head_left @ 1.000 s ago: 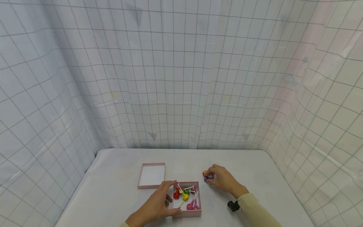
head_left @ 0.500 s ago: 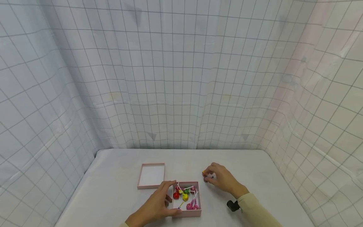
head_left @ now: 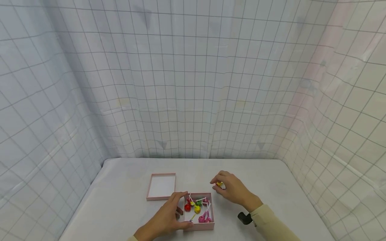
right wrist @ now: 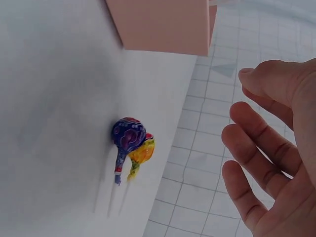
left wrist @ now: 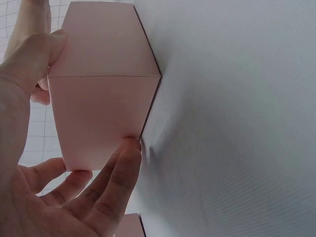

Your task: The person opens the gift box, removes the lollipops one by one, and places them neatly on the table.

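My left hand [head_left: 164, 216] grips a small pink box [head_left: 202, 227] with its thumb at the near side and its fingers round the left side and far corner. In the left wrist view the fingertips press the pink wall [left wrist: 98, 116]. Several wrapped lollipops lie inside: red [head_left: 187, 208], yellow [head_left: 197, 209], green [head_left: 198, 203] and pink [head_left: 201, 219]. To the right of the box, my right hand [head_left: 233, 189] hovers with loosely bent fingers, holding nothing. Beside it, a purple-blue lollipop [right wrist: 129, 134] and a yellow one [right wrist: 144, 149] lie together on the table, apart from the fingertips.
A shallow pink lid [head_left: 162, 186] with a white inside lies at the back left of the box. The white-covered table [head_left: 126, 177] is bounded by white gridded curtains [head_left: 193, 117]. A black wrist device [head_left: 245, 218] sits at my right sleeve.
My right hand, earlier with fingertips down at the two lollipops, has shifted slightly forward and left, its fingers spread off them. My left hand and the box have stayed put.
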The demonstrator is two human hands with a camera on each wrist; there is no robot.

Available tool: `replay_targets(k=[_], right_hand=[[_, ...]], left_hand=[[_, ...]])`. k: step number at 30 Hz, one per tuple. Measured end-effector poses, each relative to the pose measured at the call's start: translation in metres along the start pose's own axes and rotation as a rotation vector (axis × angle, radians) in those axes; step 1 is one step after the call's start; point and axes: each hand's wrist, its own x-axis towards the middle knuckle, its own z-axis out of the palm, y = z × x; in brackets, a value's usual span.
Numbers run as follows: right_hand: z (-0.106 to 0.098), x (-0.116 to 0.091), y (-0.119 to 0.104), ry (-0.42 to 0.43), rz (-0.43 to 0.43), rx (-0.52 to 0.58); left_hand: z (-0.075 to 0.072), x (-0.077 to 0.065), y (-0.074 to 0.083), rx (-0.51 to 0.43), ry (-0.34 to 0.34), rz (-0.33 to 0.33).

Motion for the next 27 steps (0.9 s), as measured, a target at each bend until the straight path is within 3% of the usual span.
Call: replay_targets(k=[11, 17, 27], right_hand=[[-0.010, 0.007, -0.029, -0.112, -0.046, 0.042], [-0.014, 0.015, -0.045, -0.233, -0.052, 0.070], [0.001, 0.025, -0.057, -0.437, -0.101, 0.121]], left_hand=[[-0.001, 0.000, 0.003, 0.000, -0.004, 0.012], [-0.003, -0.002, 0.003, -0.002, 0.002, 0.025], [-0.003, -0.004, 0.002, -0.037, -0.003, 0.047]])
